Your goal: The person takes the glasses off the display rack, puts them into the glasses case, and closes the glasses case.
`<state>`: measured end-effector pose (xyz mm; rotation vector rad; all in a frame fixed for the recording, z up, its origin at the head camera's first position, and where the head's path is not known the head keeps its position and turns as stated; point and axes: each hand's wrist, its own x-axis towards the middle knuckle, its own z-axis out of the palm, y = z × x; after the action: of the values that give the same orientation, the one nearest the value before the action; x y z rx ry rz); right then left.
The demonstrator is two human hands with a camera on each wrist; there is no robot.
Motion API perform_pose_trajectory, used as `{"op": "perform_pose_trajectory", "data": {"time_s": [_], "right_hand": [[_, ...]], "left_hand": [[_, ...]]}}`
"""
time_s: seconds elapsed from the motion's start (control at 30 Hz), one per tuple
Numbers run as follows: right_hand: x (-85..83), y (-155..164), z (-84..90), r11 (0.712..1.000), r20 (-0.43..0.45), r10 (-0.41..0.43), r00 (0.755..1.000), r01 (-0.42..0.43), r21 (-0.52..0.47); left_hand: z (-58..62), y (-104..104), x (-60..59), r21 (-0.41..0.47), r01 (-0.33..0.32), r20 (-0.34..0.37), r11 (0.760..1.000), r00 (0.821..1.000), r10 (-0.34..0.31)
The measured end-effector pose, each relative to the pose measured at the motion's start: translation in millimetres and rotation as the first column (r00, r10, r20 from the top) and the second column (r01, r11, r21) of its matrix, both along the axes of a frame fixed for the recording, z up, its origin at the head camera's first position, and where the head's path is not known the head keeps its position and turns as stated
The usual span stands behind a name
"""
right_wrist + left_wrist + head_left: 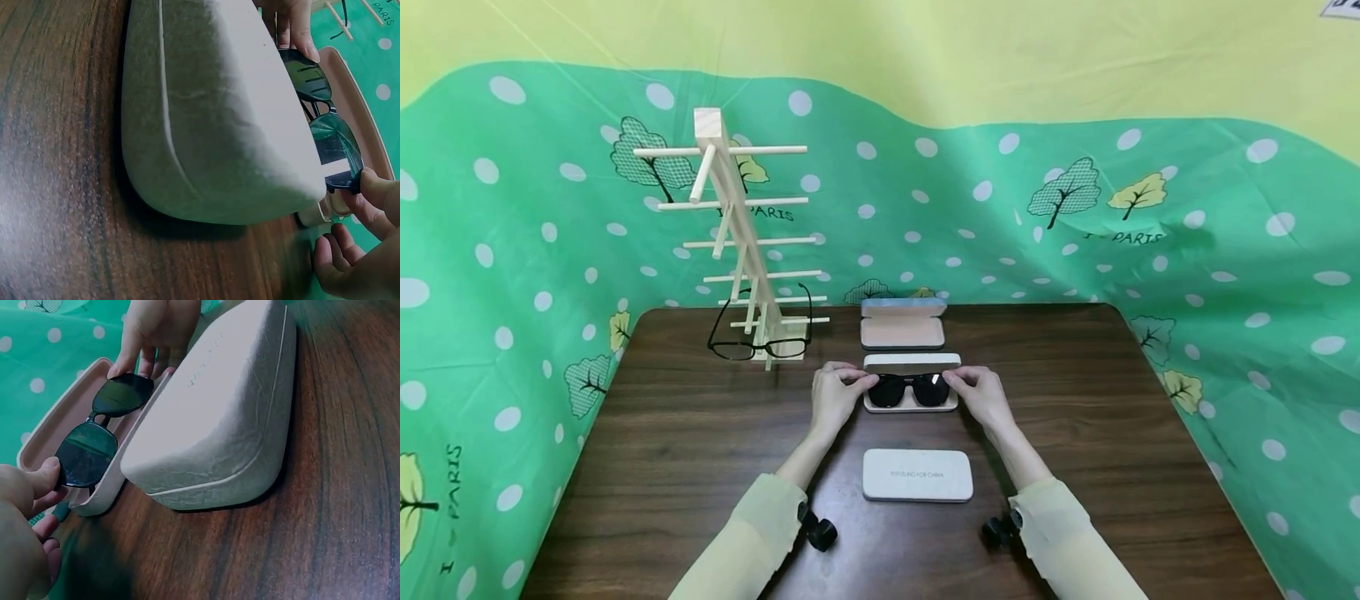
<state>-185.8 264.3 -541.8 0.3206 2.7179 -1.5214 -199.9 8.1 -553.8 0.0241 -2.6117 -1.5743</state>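
Observation:
Dark sunglasses (891, 391) are held level over an open white glasses case (912, 409) at the middle of the table. My left hand (835, 398) pinches their left end between thumb and fingers, and my right hand (983, 395) pinches the right end. The left wrist view shows the sunglasses (87, 453) overlapping the pinkish lining of the case (47, 434), with the left thumb at the lens edge. In the right wrist view the right hand (359, 250) grips the other corner. Nearer me lies a closed white case (917, 475) with small lettering.
Behind stands another open case (902, 333) with a pink lining. At the back left a wooden peg rack (741, 225) carries black-framed glasses (786, 348) on a low peg. The dark wooden table (1090, 500) ends at a green patterned cloth (970, 242).

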Motion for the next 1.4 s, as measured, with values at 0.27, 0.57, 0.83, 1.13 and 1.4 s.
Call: {"op": "perform_pose_trajectory", "data": {"time_s": [0.27,0.57,0.83,1.13,1.4], "right_hand": [[-2.3,0,-2.4,0.999,0.045,-0.026,0.999,0.024,0.039],[-4.9,3,-4.9,0.992,0.054,-0.043,0.998,0.036,0.121],[-4.4,3,-10.6,0.985,0.016,-0.105,0.994,0.102,0.138],[-1.0,5,-12.1,0.981,-0.029,-0.168,0.985,0.17,0.09],[2.0,14,-5.7,0.993,0.025,-0.108,0.994,0.109,-0.051]], "left_hand": [[-6.8,5,-2.2,-0.02,-0.026,0.009,0.999,1.0,0.027],[-9.4,9,-4.0,-0.04,-0.062,0.032,0.997,0.997,0.063],[-11.9,10,-4.9,-0.076,-0.091,0.027,0.993,0.995,0.093],[-12.6,5,-7.6,-0.071,-0.081,0.065,0.994,0.994,0.085],[-8.3,-11,-12.5,0.023,0.048,0.046,0.999,0.998,-0.049]]}}
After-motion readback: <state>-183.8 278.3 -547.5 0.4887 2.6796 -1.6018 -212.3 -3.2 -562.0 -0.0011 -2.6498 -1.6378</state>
